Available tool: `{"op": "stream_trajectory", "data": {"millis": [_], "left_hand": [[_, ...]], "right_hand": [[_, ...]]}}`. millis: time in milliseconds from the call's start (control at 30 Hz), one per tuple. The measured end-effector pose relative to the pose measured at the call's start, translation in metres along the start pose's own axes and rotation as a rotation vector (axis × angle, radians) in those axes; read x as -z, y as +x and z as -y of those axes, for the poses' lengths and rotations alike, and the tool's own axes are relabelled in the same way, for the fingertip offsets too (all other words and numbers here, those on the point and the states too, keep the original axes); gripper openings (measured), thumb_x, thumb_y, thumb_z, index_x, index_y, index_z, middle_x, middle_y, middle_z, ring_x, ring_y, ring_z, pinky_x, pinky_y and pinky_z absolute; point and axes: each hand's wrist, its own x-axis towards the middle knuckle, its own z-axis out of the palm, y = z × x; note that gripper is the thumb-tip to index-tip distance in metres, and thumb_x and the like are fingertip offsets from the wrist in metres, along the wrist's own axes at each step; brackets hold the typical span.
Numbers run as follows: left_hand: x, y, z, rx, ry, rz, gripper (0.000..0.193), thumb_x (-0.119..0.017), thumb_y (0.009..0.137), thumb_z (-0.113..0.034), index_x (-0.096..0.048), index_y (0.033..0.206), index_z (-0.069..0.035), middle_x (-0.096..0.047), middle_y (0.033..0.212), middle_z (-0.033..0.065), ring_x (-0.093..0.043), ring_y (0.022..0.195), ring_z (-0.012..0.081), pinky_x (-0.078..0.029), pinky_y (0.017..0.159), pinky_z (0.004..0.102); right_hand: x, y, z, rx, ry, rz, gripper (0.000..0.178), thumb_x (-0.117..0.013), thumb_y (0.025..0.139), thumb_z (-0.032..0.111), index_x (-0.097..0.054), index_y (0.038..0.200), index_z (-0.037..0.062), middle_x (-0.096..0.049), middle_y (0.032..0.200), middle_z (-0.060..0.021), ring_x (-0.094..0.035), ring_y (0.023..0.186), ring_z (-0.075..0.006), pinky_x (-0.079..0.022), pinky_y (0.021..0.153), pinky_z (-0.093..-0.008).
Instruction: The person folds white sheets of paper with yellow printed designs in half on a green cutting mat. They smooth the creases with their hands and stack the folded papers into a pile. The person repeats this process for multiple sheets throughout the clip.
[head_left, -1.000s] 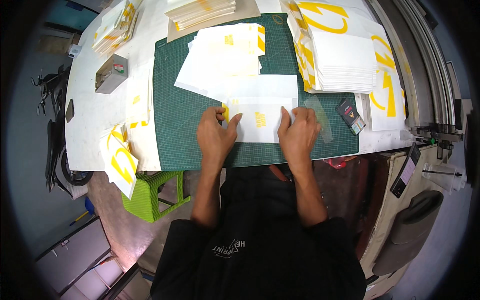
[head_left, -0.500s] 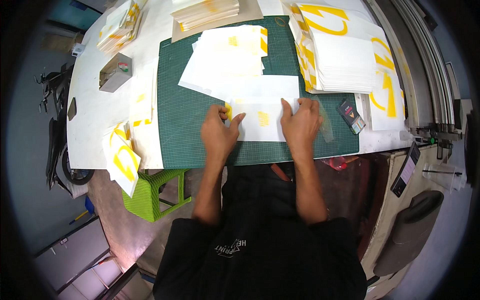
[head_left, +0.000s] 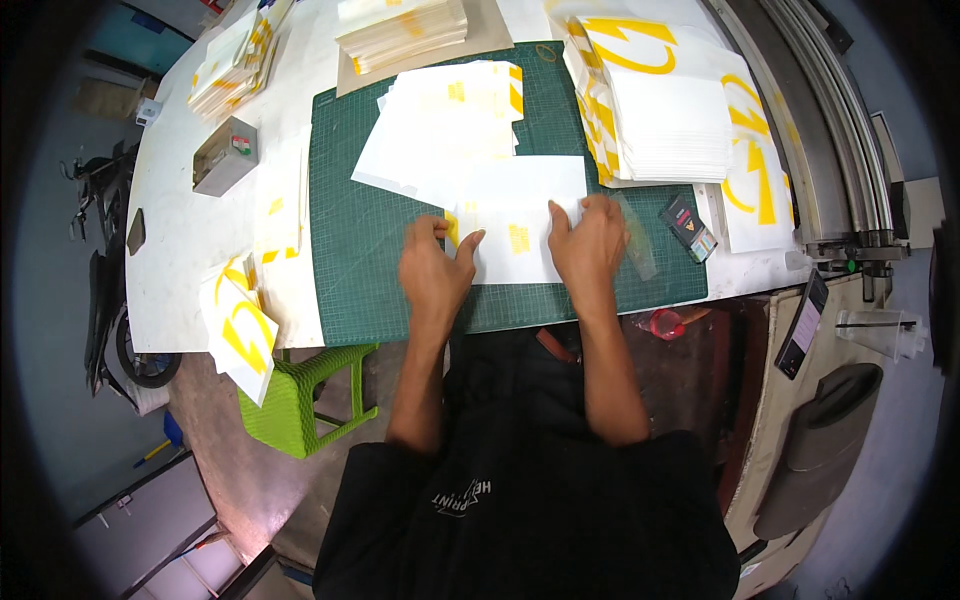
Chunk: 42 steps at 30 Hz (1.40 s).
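Left hand (head_left: 437, 262) and right hand (head_left: 588, 245) grasp opposite sides of a white sheet (head_left: 514, 232). I see it over the green cutting mat (head_left: 365, 275).

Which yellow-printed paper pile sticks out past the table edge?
The small pile at the near-left of the white table, by the green stool. Its lower corner overhangs the edge; the others show no overhang.

The white table (head_left: 165, 280) here has a green cutting mat (head_left: 370, 300) across its middle, with white papers (head_left: 500, 262) on it; to the left sit an open grey box (head_left: 228, 165) and a paper bundle (head_left: 225, 70), while printed sheets (head_left: 240, 330) overhang the near edge
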Motion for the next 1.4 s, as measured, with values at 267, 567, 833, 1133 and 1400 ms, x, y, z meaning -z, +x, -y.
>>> {"op": "stream_trajectory", "data": {"millis": [267,567,833,1133,1400], "left_hand": [[0.000,0.018,-0.004,0.159,-0.006,-0.013,0.067,-0.091,0.077,-0.038,-0.062,0.116,0.008,-0.064,0.110,0.0225,-0.067,0.099,0.0386,-0.055,0.081,0.0479],[0.003,0.027,-0.019,0.260,0.011,0.094,0.050,-0.090,0.076,-0.039,-0.073,0.099,0.002,-0.070,0.100,0.0197,-0.069,0.093,0.0346,-0.054,0.082,0.0454],[-0.011,0.024,-0.007,0.150,-0.033,0.003,0.047,-0.089,0.078,-0.035,-0.070,0.105,-0.001,-0.068,0.093,0.0153,-0.069,0.085,0.0332,-0.054,0.074,0.0461],[0.000,0.040,-0.013,0.150,0.066,0.169,0.052,-0.091,0.075,-0.041,-0.070,0.106,-0.004,-0.067,0.096,0.0132,-0.069,0.087,0.0298,-0.055,0.074,0.0432],[-0.001,0.038,-0.011,0.128,0.022,0.144,0.050,-0.091,0.076,-0.037,-0.070,0.105,-0.003,-0.066,0.100,0.0126,-0.067,0.090,0.0275,-0.054,0.078,0.0405]], "right_hand": [[-0.004,-0.008,-0.011,0.034,0.016,0.002,0.049,-0.085,0.082,0.034,-0.067,0.108,-0.0037,-0.063,0.107,-0.0204,-0.060,0.104,-0.0391,-0.043,0.090,-0.0510],[-0.004,-0.010,-0.013,0.075,0.016,-0.020,0.049,-0.084,0.083,0.034,-0.066,0.109,-0.0035,-0.063,0.106,-0.0197,-0.059,0.105,-0.0386,-0.043,0.089,-0.0506],[-0.005,-0.012,-0.016,0.140,0.053,-0.048,0.046,-0.083,0.084,0.033,-0.067,0.107,-0.0035,-0.062,0.103,-0.0195,-0.058,0.101,-0.0390,-0.042,0.087,-0.0508],[-0.005,-0.011,-0.017,0.124,0.078,-0.042,0.040,-0.082,0.084,0.029,-0.067,0.105,-0.0016,-0.062,0.102,-0.0182,-0.058,0.100,-0.0376,-0.041,0.087,-0.0502],[-0.007,-0.004,-0.009,0.018,0.232,0.032,0.019,-0.075,0.089,0.016,-0.065,0.097,0.0012,-0.067,0.093,-0.0141,-0.061,0.094,-0.0360,-0.040,0.088,-0.0489]]}}
